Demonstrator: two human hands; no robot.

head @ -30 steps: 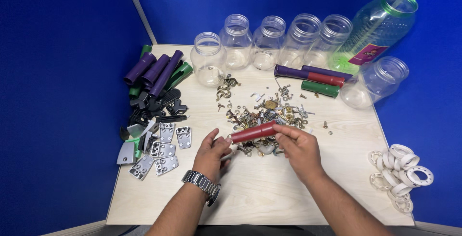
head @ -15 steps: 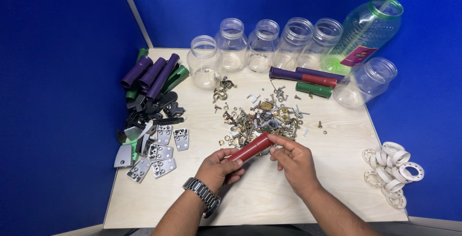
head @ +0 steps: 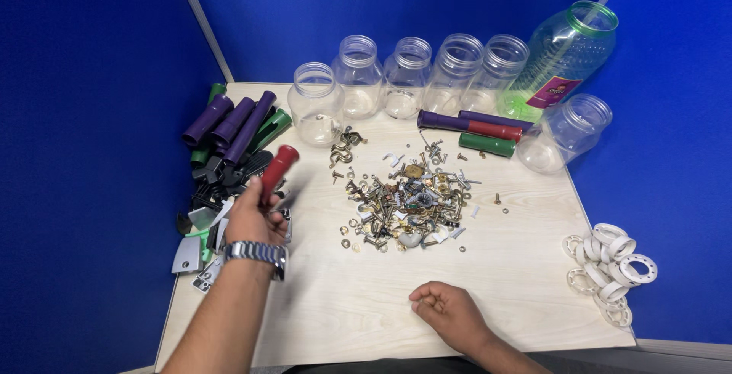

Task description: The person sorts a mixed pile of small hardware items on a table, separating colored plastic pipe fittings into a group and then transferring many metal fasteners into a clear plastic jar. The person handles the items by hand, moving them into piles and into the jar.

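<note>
Red handle sits gripped in the left hand above the purple handles, while the right hand rests curled and empty on the table.

left hand with metal wristwatch gripping a red plastic cylinder handle over the purple and green handle pile, right hand loosely curled on the pale wooden table, heap of small metal screws and hooks between, clear plastic jars lined up behind

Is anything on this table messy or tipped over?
Yes. One clear jar lies on its side at the right, while the other jars stand upright. Screws and small metal bits lie in a loose heap mid-table.
</note>
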